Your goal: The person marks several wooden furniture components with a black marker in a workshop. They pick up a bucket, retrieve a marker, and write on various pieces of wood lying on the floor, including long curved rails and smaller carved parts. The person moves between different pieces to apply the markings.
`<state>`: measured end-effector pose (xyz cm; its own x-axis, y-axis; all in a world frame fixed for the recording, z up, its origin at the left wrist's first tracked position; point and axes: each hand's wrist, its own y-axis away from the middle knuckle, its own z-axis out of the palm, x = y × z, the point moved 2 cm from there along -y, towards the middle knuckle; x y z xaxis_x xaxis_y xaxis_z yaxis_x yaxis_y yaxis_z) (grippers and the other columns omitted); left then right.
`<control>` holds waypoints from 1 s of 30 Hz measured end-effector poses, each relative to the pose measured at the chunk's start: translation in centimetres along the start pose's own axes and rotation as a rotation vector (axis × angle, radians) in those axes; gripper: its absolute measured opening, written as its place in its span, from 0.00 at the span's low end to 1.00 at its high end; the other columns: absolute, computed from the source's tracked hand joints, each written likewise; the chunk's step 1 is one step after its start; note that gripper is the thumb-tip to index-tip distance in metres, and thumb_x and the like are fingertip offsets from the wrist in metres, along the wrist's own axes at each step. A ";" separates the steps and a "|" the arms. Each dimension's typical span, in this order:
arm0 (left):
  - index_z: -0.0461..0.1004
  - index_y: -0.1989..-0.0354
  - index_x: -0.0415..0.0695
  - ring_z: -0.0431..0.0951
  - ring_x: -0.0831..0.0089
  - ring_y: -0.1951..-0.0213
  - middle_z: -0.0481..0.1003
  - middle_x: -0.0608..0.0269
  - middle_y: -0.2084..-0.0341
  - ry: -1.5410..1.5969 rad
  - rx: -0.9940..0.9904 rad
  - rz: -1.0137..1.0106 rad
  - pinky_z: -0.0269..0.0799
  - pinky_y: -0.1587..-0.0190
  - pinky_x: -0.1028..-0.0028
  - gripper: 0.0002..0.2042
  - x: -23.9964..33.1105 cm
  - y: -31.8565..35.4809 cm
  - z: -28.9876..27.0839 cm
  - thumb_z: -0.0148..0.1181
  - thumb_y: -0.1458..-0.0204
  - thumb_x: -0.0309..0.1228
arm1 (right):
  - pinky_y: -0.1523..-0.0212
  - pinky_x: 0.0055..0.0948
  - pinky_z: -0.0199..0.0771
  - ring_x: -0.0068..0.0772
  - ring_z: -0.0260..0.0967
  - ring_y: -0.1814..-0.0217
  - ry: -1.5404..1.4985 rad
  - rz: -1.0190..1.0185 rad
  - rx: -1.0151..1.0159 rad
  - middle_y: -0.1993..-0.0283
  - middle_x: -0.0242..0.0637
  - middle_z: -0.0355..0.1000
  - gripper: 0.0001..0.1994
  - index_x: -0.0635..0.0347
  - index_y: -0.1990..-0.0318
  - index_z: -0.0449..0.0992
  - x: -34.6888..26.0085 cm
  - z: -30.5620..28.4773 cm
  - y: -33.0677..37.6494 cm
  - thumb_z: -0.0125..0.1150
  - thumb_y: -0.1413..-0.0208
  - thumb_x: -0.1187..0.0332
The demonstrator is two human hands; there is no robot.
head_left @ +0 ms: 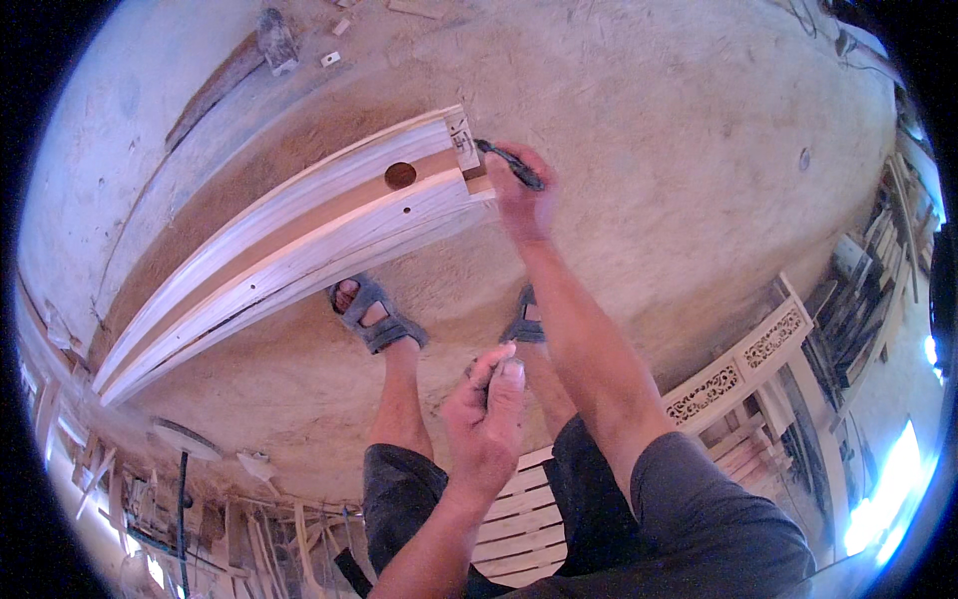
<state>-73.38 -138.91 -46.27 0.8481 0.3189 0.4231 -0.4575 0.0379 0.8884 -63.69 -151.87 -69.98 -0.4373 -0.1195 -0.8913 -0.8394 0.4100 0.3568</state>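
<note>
A long pale wooden beam (299,185) with a groove along it, a round hole near its right end and smaller holes lies across in front of me. Dark marks show on its end face. My right hand (523,195) is closed round a dark pen (515,166), whose tip is close to that marked end; whether it touches cannot be made out. Nearer to me, above my lap, my left hand (486,407) is closed, thumb pressed against curled fingers; what they hold, if anything, is hidden.
A long-handled tool (215,95) with a broad head lies on the dusty floor at the far left, beside small wood scraps. Carved openwork panels (738,364) and stacked boards (873,290) stand at the right. My sandalled feet (374,314) are just below the beam.
</note>
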 end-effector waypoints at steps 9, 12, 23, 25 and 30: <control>0.70 0.45 0.40 0.64 0.85 0.78 0.68 0.73 0.79 -0.143 0.044 0.078 0.61 0.75 0.81 0.15 -1.1 0.6 -1.4 0.54 0.40 0.28 | 0.63 0.22 0.71 0.17 0.69 0.66 0.284 0.129 -0.068 0.68 0.29 0.74 0.10 0.65 0.60 0.79 -9.4 -12.2 9.8 0.64 0.49 0.73; 0.70 0.45 0.40 0.68 0.83 0.75 0.71 0.73 0.75 -0.190 -0.097 0.121 0.65 0.71 0.80 0.15 1.2 4.9 -0.1 0.55 0.41 0.25 | 0.62 0.23 0.70 0.21 0.70 0.63 0.368 0.180 -0.072 0.68 0.31 0.73 0.09 0.63 0.61 0.78 -12.5 -18.7 14.6 0.64 0.51 0.74; 0.70 0.49 0.42 0.77 0.60 0.62 0.72 0.55 0.65 -0.383 -1.174 1.170 0.74 0.55 0.62 0.17 24.8 39.3 10.9 0.51 0.47 0.29 | 0.72 0.20 0.69 0.18 0.68 0.73 0.286 0.283 -0.092 0.72 0.28 0.73 0.09 0.64 0.61 0.80 -26.7 -24.6 25.3 0.64 0.49 0.73; 0.70 0.49 0.42 0.77 0.62 0.63 0.71 0.57 0.68 -0.421 -1.224 1.121 0.75 0.56 0.63 0.16 26.2 43.1 9.6 0.48 0.45 0.31 | 0.71 0.20 0.68 0.17 0.68 0.73 0.292 0.235 -0.167 0.72 0.28 0.73 0.09 0.64 0.61 0.80 -30.7 -23.1 26.3 0.64 0.49 0.73; 0.72 0.50 0.42 0.76 0.64 0.67 0.74 0.55 0.71 -0.415 -0.780 0.867 0.74 0.60 0.66 0.13 27.2 45.5 1.3 0.49 0.39 0.34 | 0.72 0.19 0.65 0.14 0.64 0.72 0.423 -0.138 -0.163 0.75 0.22 0.70 0.06 0.62 0.64 0.81 -33.5 -26.8 25.7 0.65 0.50 0.72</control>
<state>-70.79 -129.78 5.91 0.1409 0.2013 0.9693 -0.8264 0.5630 0.0032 -79.27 -161.56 -23.43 -0.3828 -0.5348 -0.7533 -0.9238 0.2216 0.3121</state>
